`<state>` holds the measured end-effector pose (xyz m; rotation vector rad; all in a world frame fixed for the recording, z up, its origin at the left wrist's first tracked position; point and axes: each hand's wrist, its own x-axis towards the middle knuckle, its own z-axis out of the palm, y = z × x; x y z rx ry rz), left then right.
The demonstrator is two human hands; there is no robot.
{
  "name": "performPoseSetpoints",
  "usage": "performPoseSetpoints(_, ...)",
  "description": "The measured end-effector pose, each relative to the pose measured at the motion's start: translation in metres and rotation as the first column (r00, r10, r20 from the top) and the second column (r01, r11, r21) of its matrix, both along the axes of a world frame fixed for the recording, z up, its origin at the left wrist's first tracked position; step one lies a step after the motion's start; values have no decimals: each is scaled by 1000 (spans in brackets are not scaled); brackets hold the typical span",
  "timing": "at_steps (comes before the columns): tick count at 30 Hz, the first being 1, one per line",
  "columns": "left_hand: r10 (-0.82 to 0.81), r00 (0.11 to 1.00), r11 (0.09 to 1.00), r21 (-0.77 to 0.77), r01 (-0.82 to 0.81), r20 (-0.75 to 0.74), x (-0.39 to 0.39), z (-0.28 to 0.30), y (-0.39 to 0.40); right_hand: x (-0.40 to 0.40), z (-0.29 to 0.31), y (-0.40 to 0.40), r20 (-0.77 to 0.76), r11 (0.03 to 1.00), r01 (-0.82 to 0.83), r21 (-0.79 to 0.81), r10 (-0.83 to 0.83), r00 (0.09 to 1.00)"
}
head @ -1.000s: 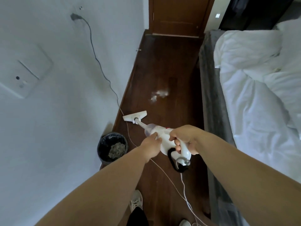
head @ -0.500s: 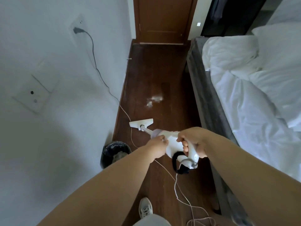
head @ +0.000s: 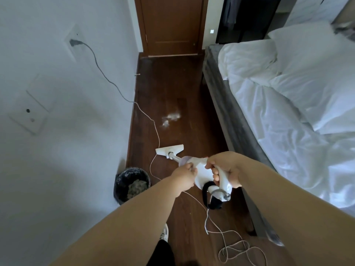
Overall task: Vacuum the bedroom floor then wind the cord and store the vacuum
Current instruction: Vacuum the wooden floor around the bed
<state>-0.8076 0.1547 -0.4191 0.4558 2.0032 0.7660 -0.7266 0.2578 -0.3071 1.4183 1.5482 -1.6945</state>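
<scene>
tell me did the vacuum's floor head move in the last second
Yes. The floor head slid right, toward the bed. It lay left of the white fluff on the floor; now it sits almost straight below it.

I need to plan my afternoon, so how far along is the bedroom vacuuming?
Early on. Nothing looks finished: white debris lies ahead of the floor head. In hand: the right hand grips the vacuum handle, the left hand holds its body. Left: clear the floor, unplug the cord from the wall socket, wind it, store the vacuum.
</scene>
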Motion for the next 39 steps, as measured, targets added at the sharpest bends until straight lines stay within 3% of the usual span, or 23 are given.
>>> performPoseSetpoints(11, 76, 994, 994, 74, -81, 75, -47, 28, 37, -34, 38, 38, -54, 990, 59, 125, -52, 997)
performPoseSetpoints(21, -12, 992, 997, 78, 2, 126, 19, 38, 65, 23, 40, 73, 27, 992, -80, 98, 77, 997)
performPoseSetpoints(26, 41, 993, 997, 53, -47, 112, 27, 28, 71, 24, 24, 79, 12, 994, -97, 51, 97, 995)
performPoseSetpoints(39, 108, 993, 994, 27, -109, 50, -100, -14, 82, -100, -14, 84, -9, 998, -49, 47, 49, 999)
